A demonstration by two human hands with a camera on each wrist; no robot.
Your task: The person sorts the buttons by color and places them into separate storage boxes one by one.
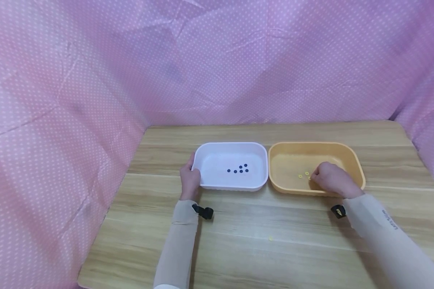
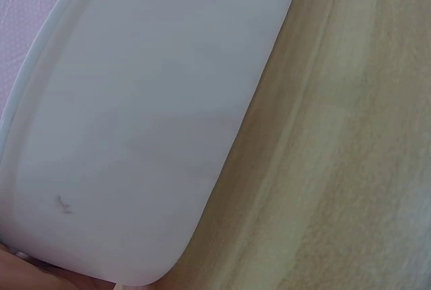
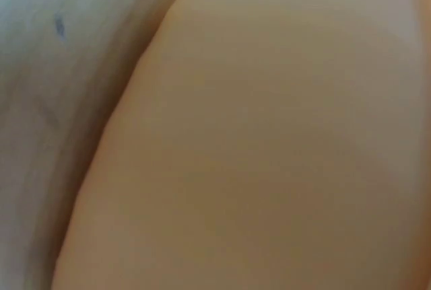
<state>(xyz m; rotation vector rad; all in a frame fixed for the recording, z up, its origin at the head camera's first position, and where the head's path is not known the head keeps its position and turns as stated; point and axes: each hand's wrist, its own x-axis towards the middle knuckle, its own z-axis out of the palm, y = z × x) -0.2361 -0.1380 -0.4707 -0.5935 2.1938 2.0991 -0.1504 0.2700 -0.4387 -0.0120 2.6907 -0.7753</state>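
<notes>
My left hand (image 1: 190,181) grips the left end of a white plastic bin (image 1: 230,187), thumb at the rim. Several small black rings (image 1: 235,171) lie on that bin's floor, toward its right side. In the left wrist view the bin's outer wall (image 2: 148,115) fills much of the picture. My right hand (image 1: 333,179) reaches down into a yellow-orange bin (image 1: 304,191), fingers curled, and pinches a small yellow ring (image 1: 310,178) at the fingertips. Two more yellow rings (image 1: 300,176) lie just left of those fingertips. Only the orange bin's wall (image 3: 256,142) shows in the right wrist view.
Both bins stand side by side, rims close together, on a wood-grain table (image 1: 238,257). A single yellow ring (image 1: 271,238) lies on the table in front of the bins. Pink dotted cloth (image 1: 217,72) hangs behind the table and along both sides.
</notes>
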